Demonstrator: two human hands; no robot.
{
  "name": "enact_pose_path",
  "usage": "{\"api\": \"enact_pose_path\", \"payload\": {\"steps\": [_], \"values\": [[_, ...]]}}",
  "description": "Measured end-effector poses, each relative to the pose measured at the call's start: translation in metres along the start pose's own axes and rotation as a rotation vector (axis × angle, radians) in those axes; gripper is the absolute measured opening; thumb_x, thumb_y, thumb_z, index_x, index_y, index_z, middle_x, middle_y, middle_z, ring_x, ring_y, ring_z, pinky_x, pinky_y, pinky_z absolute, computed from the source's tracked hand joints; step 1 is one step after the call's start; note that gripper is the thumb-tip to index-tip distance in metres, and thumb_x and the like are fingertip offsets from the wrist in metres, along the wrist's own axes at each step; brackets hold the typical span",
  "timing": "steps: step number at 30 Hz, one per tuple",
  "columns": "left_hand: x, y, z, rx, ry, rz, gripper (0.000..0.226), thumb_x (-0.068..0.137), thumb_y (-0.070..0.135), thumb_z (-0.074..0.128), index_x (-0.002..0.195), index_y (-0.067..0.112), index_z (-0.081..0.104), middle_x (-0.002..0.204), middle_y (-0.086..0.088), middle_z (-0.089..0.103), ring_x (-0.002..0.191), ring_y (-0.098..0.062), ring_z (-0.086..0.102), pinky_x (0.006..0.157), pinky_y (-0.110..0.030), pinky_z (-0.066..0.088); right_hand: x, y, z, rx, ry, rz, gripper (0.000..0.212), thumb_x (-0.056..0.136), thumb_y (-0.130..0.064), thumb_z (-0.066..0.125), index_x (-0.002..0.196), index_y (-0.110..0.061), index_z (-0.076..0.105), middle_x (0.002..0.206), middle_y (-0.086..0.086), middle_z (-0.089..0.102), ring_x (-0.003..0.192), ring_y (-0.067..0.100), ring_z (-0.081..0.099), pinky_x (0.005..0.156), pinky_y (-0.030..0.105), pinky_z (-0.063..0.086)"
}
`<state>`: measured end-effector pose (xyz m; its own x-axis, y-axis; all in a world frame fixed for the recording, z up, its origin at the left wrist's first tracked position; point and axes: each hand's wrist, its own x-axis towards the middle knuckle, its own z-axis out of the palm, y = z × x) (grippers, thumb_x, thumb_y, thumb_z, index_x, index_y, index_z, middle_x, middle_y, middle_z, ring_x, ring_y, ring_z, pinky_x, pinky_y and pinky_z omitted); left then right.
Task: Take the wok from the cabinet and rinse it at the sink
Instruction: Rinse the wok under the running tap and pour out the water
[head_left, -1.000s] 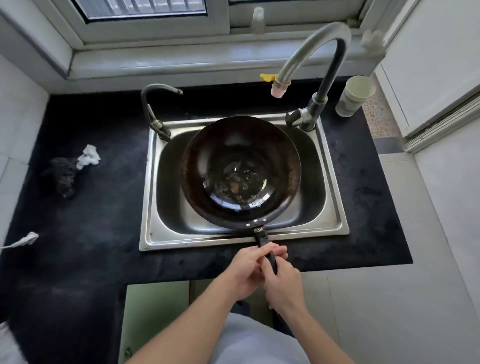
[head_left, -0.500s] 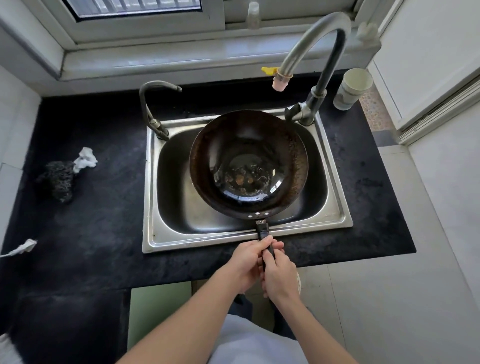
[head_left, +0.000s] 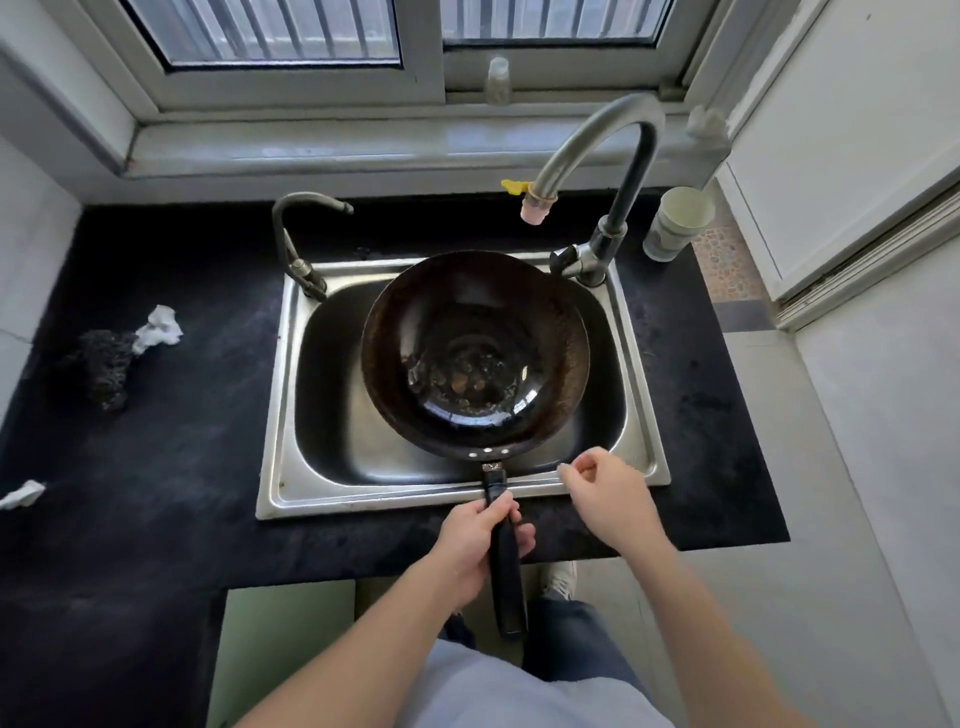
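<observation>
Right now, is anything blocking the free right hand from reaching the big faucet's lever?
Nothing visible does. The right hand hovers over the steel sink's front rim; the tall grey faucet's lever sits beyond the dark round wok's right edge.

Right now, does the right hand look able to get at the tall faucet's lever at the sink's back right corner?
Probably yes. The right hand is free and empty over the sink front rim, and nothing stands along the sink's right rim up to the lever. The wok sits left of that path.
</observation>
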<state>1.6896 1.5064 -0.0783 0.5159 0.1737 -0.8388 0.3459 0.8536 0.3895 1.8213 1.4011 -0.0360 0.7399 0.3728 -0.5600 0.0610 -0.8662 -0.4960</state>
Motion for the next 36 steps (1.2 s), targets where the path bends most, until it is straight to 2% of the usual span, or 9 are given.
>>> {"api": "enact_pose_path", "payload": {"steps": [3,6,8,10,12,14,16,19,36], "values": [[-0.005,-0.003,0.01,-0.043,0.085,-0.012,0.019,0.098,0.022,0.056,0.096,0.004,0.061,0.069,-0.003,0.055,0.055,-0.014,0.052,0.06,-0.033,0.052,0.038,-0.023,-0.036,0.002,0.087,-0.183,0.027,0.093,-0.034,0.061,0.114,-0.018,0.061,0.105,0.001,0.066,0.098,0.022,0.062,0.082,0.032,0.046],[-0.007,-0.006,0.016,-0.028,0.162,0.01,0.021,0.097,0.026,0.057,0.095,0.007,0.063,0.067,0.0,0.056,0.053,-0.012,0.05,0.053,-0.029,0.047,0.068,-0.049,-0.063,0.047,0.11,-0.328,0.051,0.093,-0.027,0.063,0.14,-0.014,0.047,0.133,0.007,0.058,0.119,0.023,0.057,0.096,0.032,0.044],[-0.006,-0.008,0.021,-0.013,0.207,0.045,0.021,0.098,0.027,0.056,0.093,0.007,0.063,0.066,0.001,0.056,0.05,-0.011,0.049,0.049,-0.027,0.044,0.087,-0.068,-0.079,0.061,0.084,-0.387,0.063,0.093,-0.025,0.062,0.149,-0.013,0.035,0.148,0.008,0.047,0.134,0.023,0.047,0.111,0.04,0.041],[-0.008,-0.008,0.027,-0.006,0.242,0.07,0.022,0.098,0.028,0.055,0.091,0.008,0.063,0.065,0.003,0.054,0.047,-0.009,0.046,0.046,-0.025,0.041,0.108,-0.083,-0.092,0.058,0.078,-0.435,0.069,0.087,-0.03,0.059,0.15,-0.016,0.034,0.152,0.008,0.044,0.139,0.024,0.042,0.115,0.048,0.037],[-0.01,-0.008,0.031,0.0,0.261,0.083,0.023,0.099,0.028,0.054,0.089,0.009,0.062,0.064,0.003,0.053,0.046,-0.009,0.045,0.045,-0.024,0.04,0.124,-0.095,-0.099,0.05,0.06,-0.462,0.073,0.079,-0.034,0.054,0.147,-0.016,0.035,0.15,0.008,0.046,0.139,0.026,0.042,0.116,0.05,0.036],[-0.011,-0.008,0.033,0.0,0.274,0.084,0.023,0.099,0.028,0.055,0.088,0.009,0.062,0.064,0.004,0.053,0.046,-0.008,0.044,0.046,-0.023,0.039,0.129,-0.106,-0.103,0.031,-0.008,-0.46,0.075,0.087,-0.022,0.054,0.155,-0.013,0.022,0.159,0.01,0.034,0.146,0.028,0.033,0.121,0.041,0.027],[-0.011,-0.009,0.034,0.002,0.286,0.091,0.024,0.099,0.029,0.055,0.088,0.009,0.062,0.064,0.004,0.053,0.047,-0.008,0.044,0.046,-0.023,0.038,0.132,-0.11,-0.103,-0.011,-0.04,-0.452,0.076,0.094,-0.012,0.052,0.158,-0.011,0.01,0.163,0.01,0.025,0.149,0.027,0.026,0.118,0.035,0.023],[-0.012,-0.01,0.037,0.02,0.301,0.11,0.024,0.099,0.03,0.054,0.089,0.009,0.06,0.065,0.004,0.051,0.046,-0.008,0.043,0.045,-0.022,0.036,0.137,-0.109,-0.098,-0.024,-0.048,-0.47,0.079,0.093,-0.009,0.051,0.158,-0.011,0.006,0.165,0.012,0.02,0.151,0.026,0.02,0.12,0.036,0.021],[-0.014,-0.01,0.04,0.029,0.311,0.121,0.024,0.099,0.029,0.054,0.094,0.007,0.061,0.064,0.003,0.051,0.047,-0.009,0.042,0.046,-0.023,0.035,0.145,-0.11,-0.096,-0.049,-0.097,-0.53,0.077,0.093,-0.006,0.05,0.158,-0.011,0.008,0.165,0.01,0.018,0.152,0.029,0.017,0.122,0.042,0.021]]}}
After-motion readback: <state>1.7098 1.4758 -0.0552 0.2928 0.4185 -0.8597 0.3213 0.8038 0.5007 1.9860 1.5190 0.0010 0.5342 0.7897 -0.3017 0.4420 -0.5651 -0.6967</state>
